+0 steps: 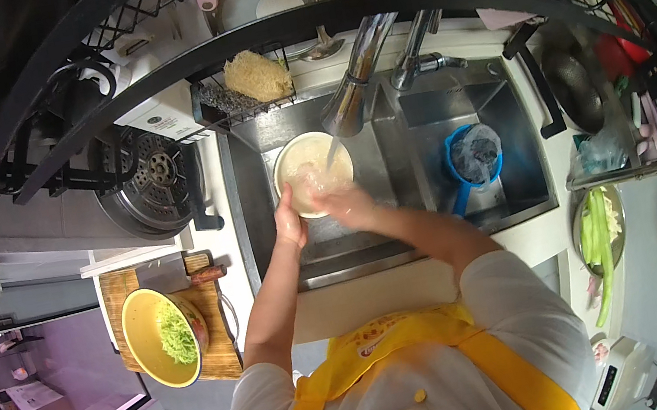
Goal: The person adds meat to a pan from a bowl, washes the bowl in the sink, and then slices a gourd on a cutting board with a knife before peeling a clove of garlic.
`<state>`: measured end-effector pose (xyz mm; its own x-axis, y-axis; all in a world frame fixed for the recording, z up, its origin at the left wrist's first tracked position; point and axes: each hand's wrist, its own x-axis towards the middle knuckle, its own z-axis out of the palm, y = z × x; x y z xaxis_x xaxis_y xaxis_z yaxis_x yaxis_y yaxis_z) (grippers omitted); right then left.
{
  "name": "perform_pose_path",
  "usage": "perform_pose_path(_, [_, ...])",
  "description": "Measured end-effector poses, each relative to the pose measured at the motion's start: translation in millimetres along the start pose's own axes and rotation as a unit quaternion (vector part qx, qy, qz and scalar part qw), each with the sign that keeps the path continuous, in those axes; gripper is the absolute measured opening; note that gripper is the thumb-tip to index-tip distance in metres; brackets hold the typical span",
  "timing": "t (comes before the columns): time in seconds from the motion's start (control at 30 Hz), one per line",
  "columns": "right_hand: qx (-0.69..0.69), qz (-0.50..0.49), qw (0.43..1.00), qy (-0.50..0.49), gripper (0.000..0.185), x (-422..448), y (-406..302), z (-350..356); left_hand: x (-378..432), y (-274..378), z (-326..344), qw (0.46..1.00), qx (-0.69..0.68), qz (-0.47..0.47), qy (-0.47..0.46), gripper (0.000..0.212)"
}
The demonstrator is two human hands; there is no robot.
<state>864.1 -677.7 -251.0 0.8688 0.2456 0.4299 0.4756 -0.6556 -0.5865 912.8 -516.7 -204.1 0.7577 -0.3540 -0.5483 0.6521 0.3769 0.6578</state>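
A pale round bowl of cloudy whitish liquid sits in the left basin of the stainless steel sink. My left hand grips its near left rim, thumb up along the side. Motion blurs my right hand at the near right rim. Its fingers reach into the liquid, so whether they hold anything there is hidden. From the chrome faucet above, a thin stream of water runs down towards the bowl.
The right basin holds a blue handled strainer with something dark and wet. A cleaver and a yellow bowl of shredded green vegetable rest on a wooden cutting board. A black rack crosses overhead, with a loofah in a basket.
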Motion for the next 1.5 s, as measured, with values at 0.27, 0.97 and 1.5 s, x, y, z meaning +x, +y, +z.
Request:
perform_pose_path(0.27, [0.485,0.216,0.844,0.081,0.040,27,-49,-27,3,3,3,1.000,-0.005,0.004,-0.011,0.066])
perform_pose_path(0.97, [0.004,0.067,0.989,-0.130,0.024,-2,2,-35,0,1,1,0.998,0.065,-0.020,-0.013,0.066])
perform_pose_path(1.5, [-0.098,-0.090,0.990,0.038,0.020,-14,24,-23,8,1,9,0.998,0.067,-0.007,-0.021,0.058])
